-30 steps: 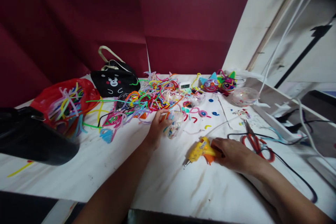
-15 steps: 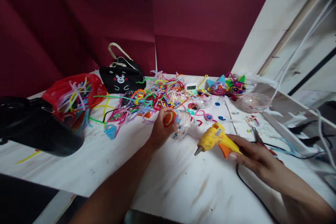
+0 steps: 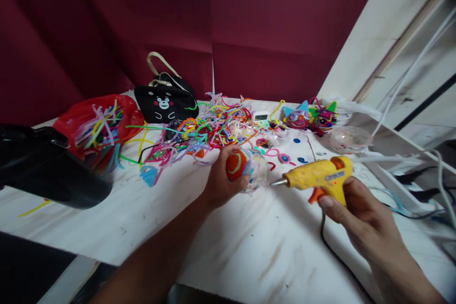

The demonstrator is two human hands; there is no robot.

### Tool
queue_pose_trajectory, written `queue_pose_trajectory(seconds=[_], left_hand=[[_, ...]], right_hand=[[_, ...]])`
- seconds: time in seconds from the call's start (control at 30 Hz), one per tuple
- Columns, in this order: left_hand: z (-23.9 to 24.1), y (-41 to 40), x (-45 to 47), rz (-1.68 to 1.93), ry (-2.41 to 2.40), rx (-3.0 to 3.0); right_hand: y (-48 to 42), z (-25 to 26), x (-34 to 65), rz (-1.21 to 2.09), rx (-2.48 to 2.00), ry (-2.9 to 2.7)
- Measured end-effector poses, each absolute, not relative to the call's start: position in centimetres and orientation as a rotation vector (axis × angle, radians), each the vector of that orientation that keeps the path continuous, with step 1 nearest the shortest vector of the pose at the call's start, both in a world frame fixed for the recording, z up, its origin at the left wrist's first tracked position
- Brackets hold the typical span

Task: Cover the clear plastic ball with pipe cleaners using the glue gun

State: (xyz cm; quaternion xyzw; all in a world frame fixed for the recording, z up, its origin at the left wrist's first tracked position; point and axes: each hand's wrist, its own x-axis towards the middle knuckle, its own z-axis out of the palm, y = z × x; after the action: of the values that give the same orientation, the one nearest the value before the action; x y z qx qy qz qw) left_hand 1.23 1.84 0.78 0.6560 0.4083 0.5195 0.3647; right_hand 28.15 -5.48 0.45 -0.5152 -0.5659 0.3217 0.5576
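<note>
My left hand is closed around a clear ball with coloured bits in it and an orange pipe-cleaner coil on its near side. In my right hand is a yellow hot glue gun, gripped by its handle, with a finger or thumb by the orange trigger. The metal nozzle points left at the ball, a short gap away from it. A dark cord runs down from the gun over the white table.
A heap of coloured pipe cleaners lies behind the ball. To the left are a red bag, a black container and a black bear-face bag. Two decorated figures, a clear bowl and a white tray sit right.
My right hand has turned the glue gun from pointing down-left to nearly level, its nozzle now nearer the ball. The left hand and ball have shifted slightly right.
</note>
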Motion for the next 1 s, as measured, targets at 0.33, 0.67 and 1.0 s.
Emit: queue_pose_trajectory(seconds=[0.33, 0.67, 1.0], left_hand=[[1.0, 1.1, 1.5, 1.328, 0.960, 1.674], [1.2, 0.8, 1.6, 1.298, 0.938, 1.735], [0.9, 0.9, 1.6, 1.279, 0.921, 1.731]], right_hand=[[-5.7, -1.0, 26.9, 0.698, -1.221, -1.353], [-5.9, -1.0, 26.7, 0.594, -1.185, -1.382], [-6.4, -1.7, 27.3, 0.545, -1.186, -1.486]])
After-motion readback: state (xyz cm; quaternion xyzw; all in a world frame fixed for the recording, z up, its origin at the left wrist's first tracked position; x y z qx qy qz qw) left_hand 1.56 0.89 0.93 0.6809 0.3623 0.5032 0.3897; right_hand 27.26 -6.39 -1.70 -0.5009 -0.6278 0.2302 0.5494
